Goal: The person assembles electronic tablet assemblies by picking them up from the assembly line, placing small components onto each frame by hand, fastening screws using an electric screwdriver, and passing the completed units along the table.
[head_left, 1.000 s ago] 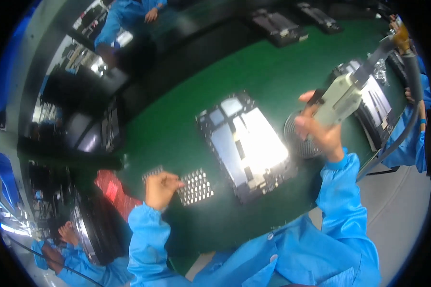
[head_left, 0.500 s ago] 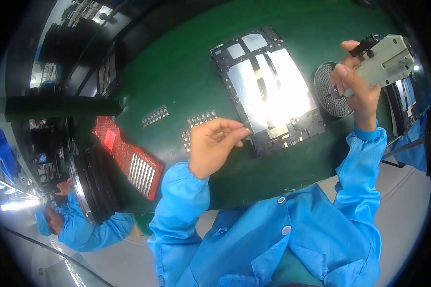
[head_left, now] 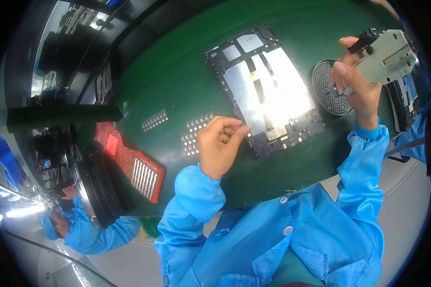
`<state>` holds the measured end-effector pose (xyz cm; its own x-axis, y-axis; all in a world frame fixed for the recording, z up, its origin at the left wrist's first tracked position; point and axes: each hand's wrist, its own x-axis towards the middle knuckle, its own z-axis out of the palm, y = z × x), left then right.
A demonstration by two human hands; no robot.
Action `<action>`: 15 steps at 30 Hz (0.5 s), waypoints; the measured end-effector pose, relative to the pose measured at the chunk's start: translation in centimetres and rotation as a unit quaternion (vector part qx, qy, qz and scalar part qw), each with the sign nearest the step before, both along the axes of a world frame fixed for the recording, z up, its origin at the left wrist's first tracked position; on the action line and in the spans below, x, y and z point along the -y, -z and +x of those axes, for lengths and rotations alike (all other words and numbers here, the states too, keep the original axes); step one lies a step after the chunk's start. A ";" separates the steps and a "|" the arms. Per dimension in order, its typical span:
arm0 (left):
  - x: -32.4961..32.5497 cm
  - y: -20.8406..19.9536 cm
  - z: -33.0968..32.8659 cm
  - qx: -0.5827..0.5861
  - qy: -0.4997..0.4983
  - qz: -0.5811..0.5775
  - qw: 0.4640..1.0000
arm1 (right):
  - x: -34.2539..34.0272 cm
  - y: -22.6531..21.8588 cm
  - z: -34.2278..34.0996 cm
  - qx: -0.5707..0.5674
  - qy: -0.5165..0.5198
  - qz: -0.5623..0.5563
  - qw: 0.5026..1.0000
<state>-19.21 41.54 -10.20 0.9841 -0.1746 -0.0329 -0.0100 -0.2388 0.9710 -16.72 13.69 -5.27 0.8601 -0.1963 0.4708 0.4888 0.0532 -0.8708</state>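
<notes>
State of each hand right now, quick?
Left hand: closed in a pinch by the left edge of the dark-framed panel; any small part held cannot be told.
Right hand: closed, holding the pale green tool.

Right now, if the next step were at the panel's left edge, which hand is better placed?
Probably the left hand: its fingers are at that edge of the panel, while the right hand is beyond the opposite edge, holding a tool. Whether the left holds anything is unclear.

A bright light (head_left: 26, 211) shines left of the green table (head_left: 177, 81) above grey floor (head_left: 402, 205).
</notes>
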 end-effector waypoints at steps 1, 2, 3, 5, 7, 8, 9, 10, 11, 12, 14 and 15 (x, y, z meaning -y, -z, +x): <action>0.0 -0.3 -0.3 0.000 -0.001 -0.001 1.000 | 0.0 0.0 0.1 -0.004 0.001 -0.002 1.000; 0.1 -0.9 -0.8 0.088 0.018 0.098 0.991 | 0.0 0.0 0.1 -0.004 0.000 -0.003 1.000; 0.1 -1.2 -1.1 0.174 0.036 0.194 0.965 | -0.1 0.1 0.2 -0.004 0.000 0.003 1.000; -0.1 -0.8 -1.4 0.271 0.051 0.201 0.940 | -0.2 -0.2 0.0 -0.004 -0.001 0.004 1.000; -0.2 -1.4 -2.1 0.316 0.117 0.255 0.906 | -0.5 -0.6 -0.3 -0.016 0.027 -0.001 1.000; -0.3 -1.6 -2.2 0.312 0.135 0.269 0.901 | -0.8 -0.8 -0.4 -0.016 0.025 -0.005 1.000; -0.2 -1.5 -2.1 0.312 0.132 0.266 0.903 | -1.2 -1.0 -0.5 0.000 0.002 0.013 1.000; -0.1 -1.4 -1.9 0.321 0.142 0.252 0.902 | -1.7 -1.2 -0.6 0.015 -0.020 0.031 0.999; 0.1 -1.2 -1.6 0.330 0.152 0.237 0.901 | -2.4 -1.4 -0.7 0.015 -0.021 0.026 0.999; 0.3 -1.0 -1.3 0.331 0.150 0.231 0.903 | -3.4 -1.8 -0.8 0.006 -0.040 0.035 0.999; 0.9 -0.5 -0.5 0.340 0.156 0.213 0.903 | -5.6 -2.3 -0.4 -0.006 -0.071 0.040 0.997; 1.2 -0.3 -0.2 0.342 0.155 0.206 0.904 | -6.9 -2.4 -0.1 -0.008 -0.086 0.037 0.996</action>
